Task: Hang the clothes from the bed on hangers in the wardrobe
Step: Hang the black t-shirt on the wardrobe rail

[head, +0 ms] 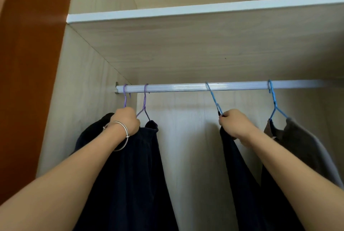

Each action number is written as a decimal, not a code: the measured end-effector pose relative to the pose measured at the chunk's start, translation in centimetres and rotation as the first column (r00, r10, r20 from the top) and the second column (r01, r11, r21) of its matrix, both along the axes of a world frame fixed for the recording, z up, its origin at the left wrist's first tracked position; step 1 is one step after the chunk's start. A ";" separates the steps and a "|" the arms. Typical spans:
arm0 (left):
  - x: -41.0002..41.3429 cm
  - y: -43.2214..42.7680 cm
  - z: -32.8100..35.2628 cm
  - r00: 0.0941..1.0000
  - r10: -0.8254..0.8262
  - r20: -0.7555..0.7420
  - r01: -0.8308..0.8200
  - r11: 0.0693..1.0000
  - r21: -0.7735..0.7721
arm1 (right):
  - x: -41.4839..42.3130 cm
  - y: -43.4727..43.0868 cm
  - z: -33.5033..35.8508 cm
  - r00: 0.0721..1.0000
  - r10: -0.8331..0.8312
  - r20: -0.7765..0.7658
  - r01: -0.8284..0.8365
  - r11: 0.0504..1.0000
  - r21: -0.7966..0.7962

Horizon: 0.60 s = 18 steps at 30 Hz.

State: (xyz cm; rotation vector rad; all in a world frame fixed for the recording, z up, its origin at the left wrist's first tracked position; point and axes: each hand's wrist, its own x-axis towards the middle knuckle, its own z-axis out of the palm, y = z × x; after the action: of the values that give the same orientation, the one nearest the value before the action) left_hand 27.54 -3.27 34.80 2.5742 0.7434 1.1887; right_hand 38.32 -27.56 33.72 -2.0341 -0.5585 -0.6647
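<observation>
A silver rail (pixel 176 87) runs across the wardrobe. Two purple hangers hook over its left end. My left hand (pixel 126 120), with bangles on the wrist, is closed around the base of the leftmost purple hanger (pixel 125 98), which carries a black garment (pixel 89 134). The second purple hanger (pixel 144 100) holds a dark navy garment (pixel 143 165). My right hand (pixel 234 122) grips the neck of a blue hanger (pixel 213 98) that hangs tilted on the rail with a dark garment (pixel 240 175) below it. Another blue hanger (pixel 273 100) at the right bears a brown garment (pixel 305 143).
A white-edged shelf (pixel 186 10) sits above the rail. The wardrobe's left side wall (pixel 78 100) is close to the leftmost hanger. A reddish-brown door panel (pixel 28 82) stands at the far left. A stretch of bare rail lies between the two pairs of hangers.
</observation>
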 end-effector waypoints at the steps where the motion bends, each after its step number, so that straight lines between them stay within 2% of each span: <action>1: -0.1 0.1 -0.1 1.000 -0.002 0.015 0.003 1.000 -0.015 | -0.3 1.1 -0.1 0.999 0.039 0.009 -0.039 0.999 0.013; 5: -0.7 0.2 -0.1 0.999 0.001 0.041 0.001 1.000 -0.031 | -1.9 5.7 0.0 0.981 0.195 -0.004 -0.195 0.980 0.044; 9: -0.7 0.5 -0.1 1.000 0.000 0.007 0.000 0.999 -0.037 | -2.5 9.0 -0.6 0.956 0.288 -0.051 -0.283 0.955 0.089; 18: -0.5 0.6 0.1 0.999 -0.045 0.015 0.045 0.997 -0.061 | -3.9 13.5 -0.5 0.915 0.392 -0.093 -0.382 0.918 0.111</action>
State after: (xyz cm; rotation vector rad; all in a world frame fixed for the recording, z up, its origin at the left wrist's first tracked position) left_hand 26.99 -2.66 34.95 2.5173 0.7039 1.1510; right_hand 34.37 -14.04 33.26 -1.7908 -0.8214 -0.3267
